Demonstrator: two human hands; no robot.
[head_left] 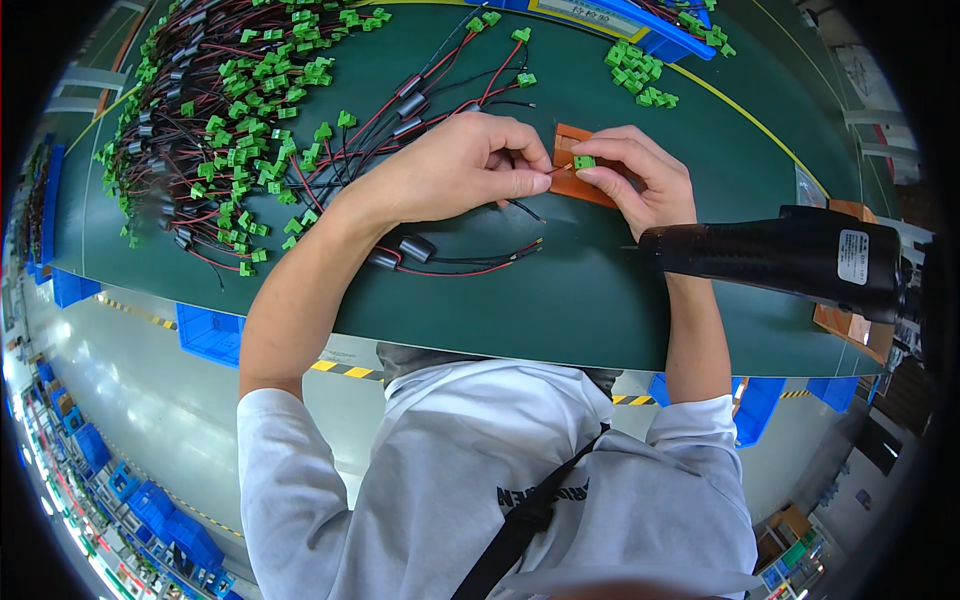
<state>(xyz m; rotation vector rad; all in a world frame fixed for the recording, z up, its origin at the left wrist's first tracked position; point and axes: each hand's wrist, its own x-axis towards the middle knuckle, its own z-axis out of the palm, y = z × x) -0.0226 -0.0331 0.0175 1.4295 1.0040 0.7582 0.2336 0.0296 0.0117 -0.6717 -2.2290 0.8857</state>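
My left hand (462,168) is closed in a pinch on a thin wire (562,168), whose bare copper-coloured tip points at a small green terminal connector (584,162). That connector sits between the thumb and forefinger of my right hand (650,182). Under both sets of fingertips lies an orange-brown block (584,189). Near my left wrist, red and black cables with dark cylinders (417,248) lie with their stripped ends towards the right. Most of the held wire is hidden by my left hand.
A big heap of cables with green connectors (230,130) covers the left of the green table (560,300). Loose green connectors (632,68) lie by a blue bin (670,40) at the back. A black electric screwdriver (770,255) reaches over my right forearm. An orange-brown box (850,325) stands far right.
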